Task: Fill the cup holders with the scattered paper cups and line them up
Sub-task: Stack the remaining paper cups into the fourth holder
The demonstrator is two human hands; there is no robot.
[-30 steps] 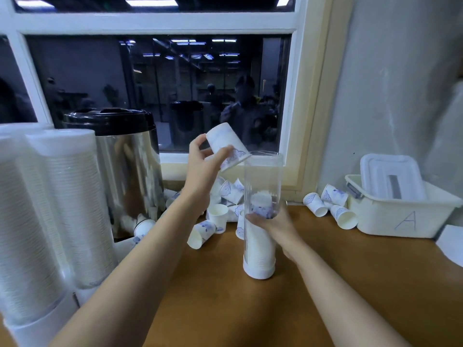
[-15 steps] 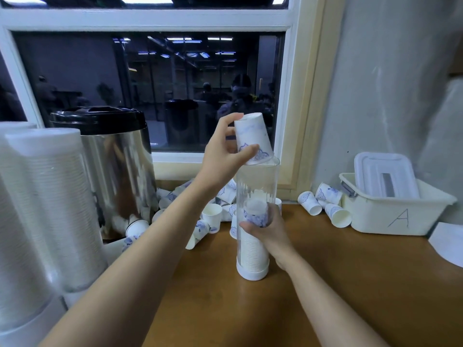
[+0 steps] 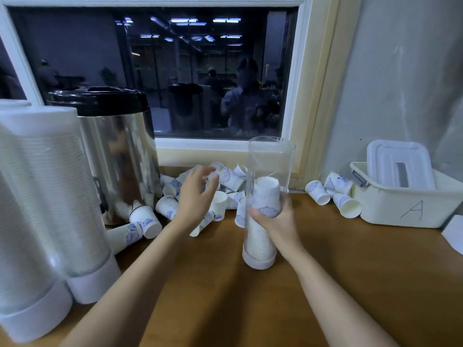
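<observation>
Left hand (image 3: 198, 196) spread wide, holding nothing, above loose cups (image 3: 230, 179) heaped at counter's (image 3: 350, 271) back edge. Holder (image 3: 269, 159) upright mid-counter, partly filled with stacked cups. Right hand (image 3: 278, 221) wraps holder's middle. Three cups (image 3: 335, 194) beside bin (image 3: 406, 209).

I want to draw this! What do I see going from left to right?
Full cup holders → metal urn → left hand → clear cup holder → three loose cups → white bin marked A.
</observation>
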